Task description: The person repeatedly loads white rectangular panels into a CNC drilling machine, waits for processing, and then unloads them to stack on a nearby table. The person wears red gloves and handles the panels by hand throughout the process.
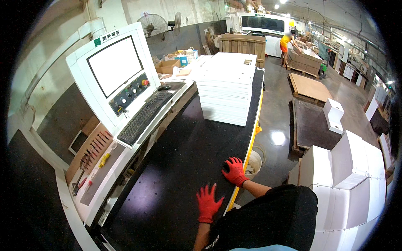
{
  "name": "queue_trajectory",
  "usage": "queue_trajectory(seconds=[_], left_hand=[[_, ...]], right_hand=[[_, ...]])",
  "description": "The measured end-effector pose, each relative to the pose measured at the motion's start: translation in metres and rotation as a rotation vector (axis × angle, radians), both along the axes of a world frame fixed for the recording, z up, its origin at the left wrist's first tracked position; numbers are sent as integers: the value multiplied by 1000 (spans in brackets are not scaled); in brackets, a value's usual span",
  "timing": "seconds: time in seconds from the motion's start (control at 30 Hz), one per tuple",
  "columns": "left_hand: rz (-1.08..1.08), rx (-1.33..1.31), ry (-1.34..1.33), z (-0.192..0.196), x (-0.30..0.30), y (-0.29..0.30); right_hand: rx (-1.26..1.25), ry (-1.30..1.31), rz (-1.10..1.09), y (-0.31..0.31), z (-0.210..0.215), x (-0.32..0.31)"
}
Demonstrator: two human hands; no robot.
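Observation:
Both my hands wear red gloves and are over the long black machine table [167,163]. My left hand [208,203] has its fingers spread above the near part of the table, with nothing in it. Close to the yellow right edge, my right hand [235,172] has loosely bent fingers, and some dark palm coating shows. I see nothing held in it; whether it touches the surface is unclear. Farther along the table stands a tall stack of white panels [226,92], some way beyond both hands.
To the left stand a control console [113,67], a keyboard [144,117] and a tool rack [94,150]. A white bucket [254,161] sits beside the right edge. White boxes or panels [351,167] rise at right. Another person [287,46] bends over stacked boards farther off.

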State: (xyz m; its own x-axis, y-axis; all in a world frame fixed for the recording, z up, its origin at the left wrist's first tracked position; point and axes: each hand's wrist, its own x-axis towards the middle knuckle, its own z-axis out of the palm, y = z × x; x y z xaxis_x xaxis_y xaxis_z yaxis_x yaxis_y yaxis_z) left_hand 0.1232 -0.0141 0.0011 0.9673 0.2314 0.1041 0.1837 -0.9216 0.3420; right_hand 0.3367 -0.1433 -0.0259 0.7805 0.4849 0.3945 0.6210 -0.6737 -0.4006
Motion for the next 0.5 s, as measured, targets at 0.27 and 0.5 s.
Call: queue_trajectory(seconds=[0.27, 0.5], left_hand=[[-11, -27, -39, 9, -4, 5], [-12, -38, -18, 6, -2, 6]], right_hand=[[12, 12, -4, 2, 3, -1], [14, -13, -2, 0, -2, 2]])
